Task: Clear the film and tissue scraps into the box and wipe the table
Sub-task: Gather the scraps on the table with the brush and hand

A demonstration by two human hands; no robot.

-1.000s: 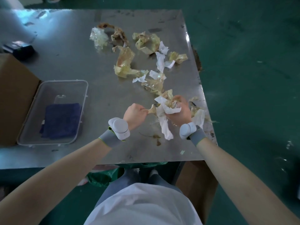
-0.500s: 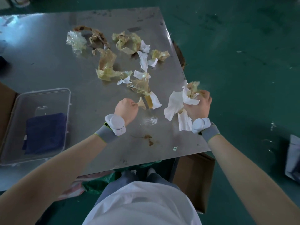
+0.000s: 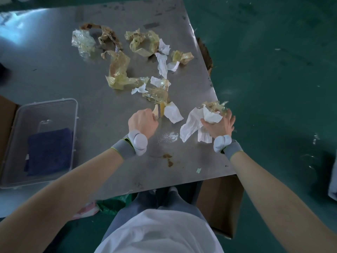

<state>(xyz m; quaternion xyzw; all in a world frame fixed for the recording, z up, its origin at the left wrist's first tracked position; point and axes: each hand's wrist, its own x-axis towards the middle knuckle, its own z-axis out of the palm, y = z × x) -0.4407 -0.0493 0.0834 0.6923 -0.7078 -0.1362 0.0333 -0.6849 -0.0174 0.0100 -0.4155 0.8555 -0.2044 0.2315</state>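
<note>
1. The right hand (image 3: 218, 123) is clamped on a wad of white tissue and yellowed film (image 3: 204, 117), held at the right edge of the table (image 3: 54, 70). It is probably gathered there so it can go over the edge into the cardboard box (image 3: 220, 201) that stands on the floor below that corner.
2. The left hand (image 3: 143, 122) is closed in a fist around a small tool, seemingly a scraper (image 3: 158, 111). Its tip touches a tissue scrap (image 3: 173, 113) near the table's middle, likely to lift stuck residue.
3. The remaining film and tissue scraps (image 3: 131, 63) lie scattered farther up the table from the left hand, uncollected.
4. A clear tray (image 3: 73, 110) holding a dark blue cloth (image 3: 49, 150) sits at the table's left side, well apart from the scraps, presumably kept for the wiping.
5. The box's inside is hidden by the table and the right forearm, so its contents cannot be told. The scraper's blade is mostly covered, and the tray's left edge is cut off.
</note>
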